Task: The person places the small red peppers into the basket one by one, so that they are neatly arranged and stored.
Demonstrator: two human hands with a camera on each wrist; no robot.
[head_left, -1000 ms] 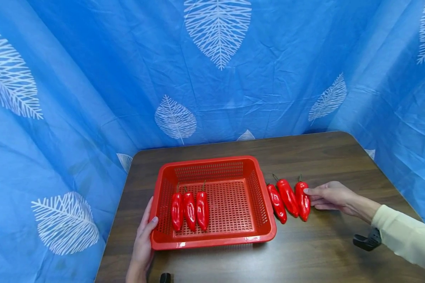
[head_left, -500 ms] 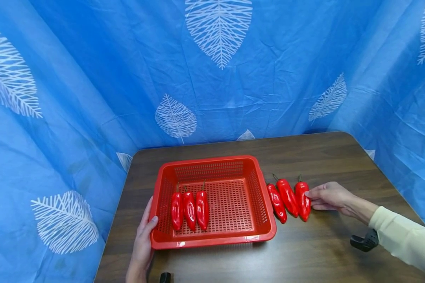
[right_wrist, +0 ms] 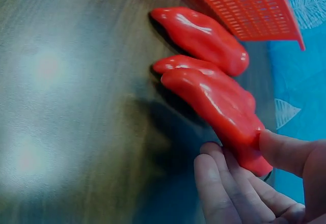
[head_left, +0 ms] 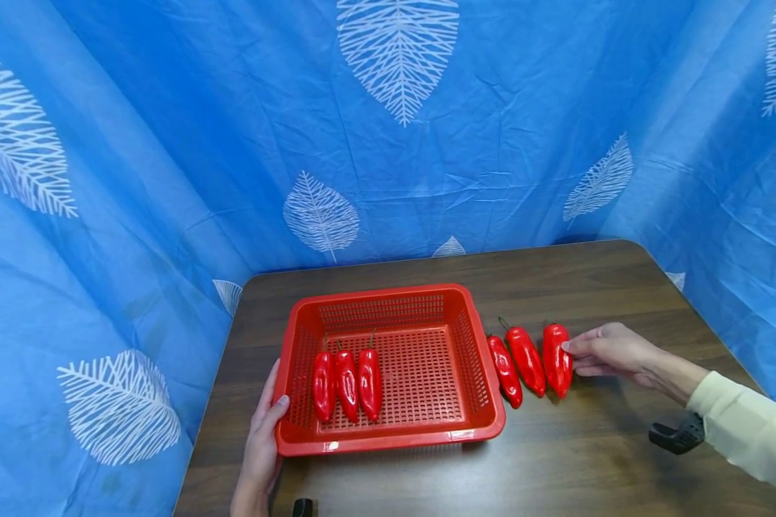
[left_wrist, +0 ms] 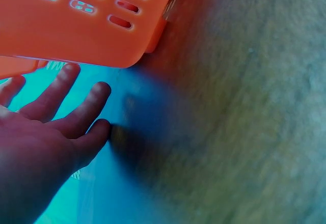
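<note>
Fingers [right_wrist: 210, 175] of the right hand [head_left: 611, 353] pinch a glossy, tapered red pepper [head_left: 557, 365]; left hand [head_left: 261, 441] uncurled. Pickup seems underway, needing steady lifting.

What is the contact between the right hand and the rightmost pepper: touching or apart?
Touching. The right wrist view shows it: the right hand has its thumb against the rightmost pepper, no gap at the tip.
</note>
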